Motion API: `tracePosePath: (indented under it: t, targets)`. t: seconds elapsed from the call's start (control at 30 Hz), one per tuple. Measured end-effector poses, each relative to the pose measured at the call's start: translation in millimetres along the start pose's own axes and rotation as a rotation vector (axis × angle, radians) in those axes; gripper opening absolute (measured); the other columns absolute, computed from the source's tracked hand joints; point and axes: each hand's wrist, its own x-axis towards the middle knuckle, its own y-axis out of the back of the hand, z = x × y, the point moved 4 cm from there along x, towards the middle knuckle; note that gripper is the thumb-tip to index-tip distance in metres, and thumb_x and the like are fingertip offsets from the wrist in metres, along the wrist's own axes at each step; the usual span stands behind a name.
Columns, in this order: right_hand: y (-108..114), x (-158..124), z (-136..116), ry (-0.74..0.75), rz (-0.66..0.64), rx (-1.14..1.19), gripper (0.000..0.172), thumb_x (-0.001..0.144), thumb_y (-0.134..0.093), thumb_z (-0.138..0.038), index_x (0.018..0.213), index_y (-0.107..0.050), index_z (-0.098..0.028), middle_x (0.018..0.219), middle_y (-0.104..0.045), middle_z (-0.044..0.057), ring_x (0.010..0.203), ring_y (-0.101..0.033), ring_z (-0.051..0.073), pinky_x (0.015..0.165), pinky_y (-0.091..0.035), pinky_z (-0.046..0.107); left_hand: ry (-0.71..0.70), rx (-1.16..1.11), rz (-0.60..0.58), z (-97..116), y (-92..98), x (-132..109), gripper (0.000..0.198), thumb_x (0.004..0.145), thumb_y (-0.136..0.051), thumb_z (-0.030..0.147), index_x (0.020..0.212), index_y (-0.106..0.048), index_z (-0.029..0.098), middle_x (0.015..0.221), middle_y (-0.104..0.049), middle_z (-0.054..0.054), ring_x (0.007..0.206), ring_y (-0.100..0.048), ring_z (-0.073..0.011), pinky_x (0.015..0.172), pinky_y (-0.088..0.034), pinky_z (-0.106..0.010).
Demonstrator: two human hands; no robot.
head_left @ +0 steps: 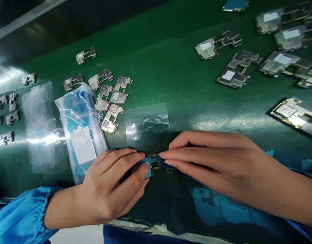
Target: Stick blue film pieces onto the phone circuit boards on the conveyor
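Observation:
A small circuit board (pixel 155 165) with a piece of blue film (pixel 148 173) on its left part is near the front of the table. My left hand (pixel 110 189) has the board's left side between thumb and fingers, and these fingers cover much of it. From the right, my right hand (pixel 219 166) reaches in with its fingertips pinched together at the board's upper edge. Whether anything small sits between those fingertips is hidden. Just behind the hands lies a clear plastic sheet (pixel 148 118), flat on the green mat.
Several circuit boards (pixel 111 118) lie behind my left hand. Beside them are a plastic bag of blue films (pixel 82 145) with a white label and a stack of clear sheets (pixel 41 118). Larger boards (pixel 233 71) spread over the right. Blue film pieces (pixel 222 206) lie below my right hand.

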Motion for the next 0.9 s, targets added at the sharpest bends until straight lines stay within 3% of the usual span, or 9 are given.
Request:
tracePosePath:
  t: [0.9]
  targets:
    - [-0.5, 1.0, -1.1, 0.006, -0.020, -0.009, 0.021, 0.103, -0.054, -0.013, 0.107, -0.074, -0.016, 0.096, -0.070, 0.006, 0.075, -0.068, 0.015, 0.062, -0.053, 0.029, -0.013, 0.014, -0.002, -0.2, -0.5, -2.6, 0.020, 0.085, -0.077, 0.008, 0.104, -0.075, 0.003, 0.104, -0.079, -0.022, 0.097, -0.077, -0.0349, 0.076, -0.068, -0.047]
